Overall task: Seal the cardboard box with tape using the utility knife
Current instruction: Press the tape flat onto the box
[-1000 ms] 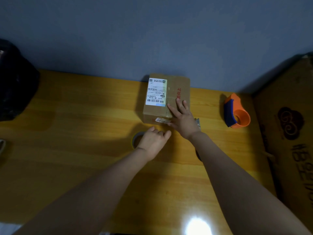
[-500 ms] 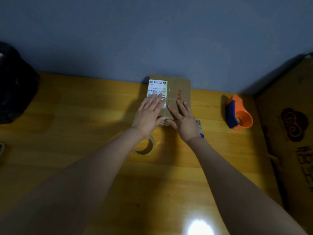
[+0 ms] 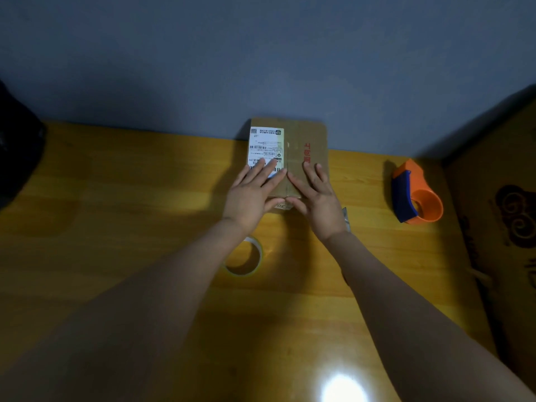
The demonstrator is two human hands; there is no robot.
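Left hand (image 3: pixel 251 195) moved off the tape roll (image 3: pixel 246 258) onto the box (image 3: pixel 290 158); both hands' fingers spread flat, seam running away between them.

Cardboard box (image 3: pixel 301 140) at far edge of wooden table (image 3: pixel 116 227), against blue-grey wall.
White shipping label (image 3: pixel 265 143) on box top, left half; red print on right half.
Left hand (image 3: pixel 249 195) flat on top, fingers spread, covering label's near end.
Right hand (image 3: pixel 319 198) flat on top beside it; index fingertips nearly meet at centre seam.
Tape roll (image 3: pixel 255 266) lying flat on table, partly under left forearm.
Orange-and-blue tape dispenser (image 3: pixel 414 195) well apart to right.
Small grey object by right wrist, unidentifiable.
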